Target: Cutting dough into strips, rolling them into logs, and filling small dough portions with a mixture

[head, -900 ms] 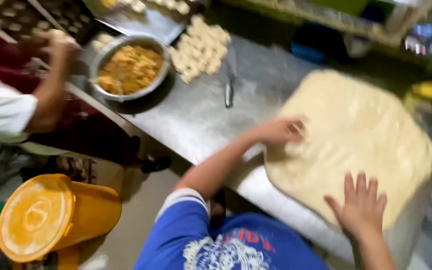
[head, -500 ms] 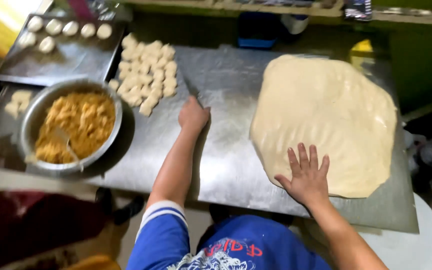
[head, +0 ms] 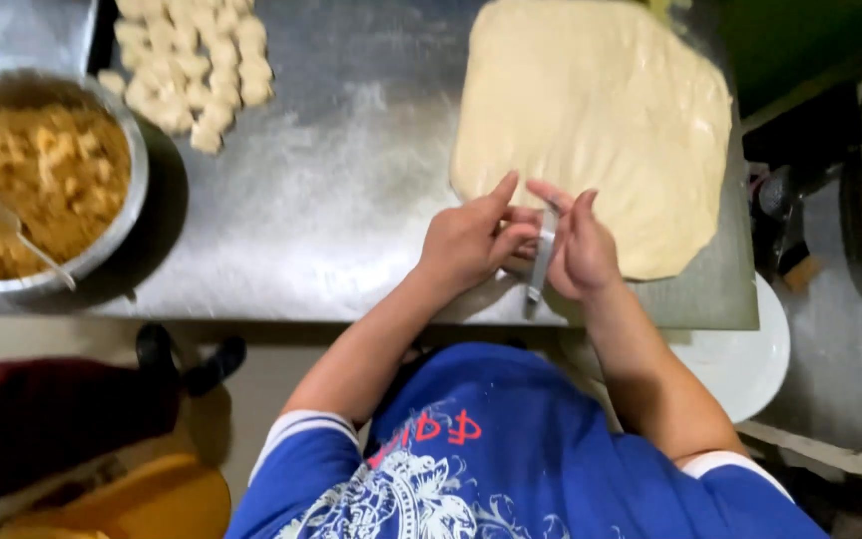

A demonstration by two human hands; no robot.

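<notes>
1. Steel-grey and dusted with flour, our desk [head: 331, 200] carries a wide rolled sheet of pale dough [head: 601, 120].
2. Our left hand [head: 471, 240] and right hand [head: 581, 250] meet at the dough's near edge — both pinch a small metal blade [head: 539, 268] between the fingers, each clasped on it.
3. The blade hangs just over the desk's front edge, beside the dough.
4. Far left sits a metal bowl [head: 122, 150] of yellow filling with a spoon [head: 22, 245] — small cut dough pieces [head: 197, 70] lie near it.

dough sheet [head: 601, 120] right on table [head: 351, 200], bowl [head: 102, 240] left
</notes>
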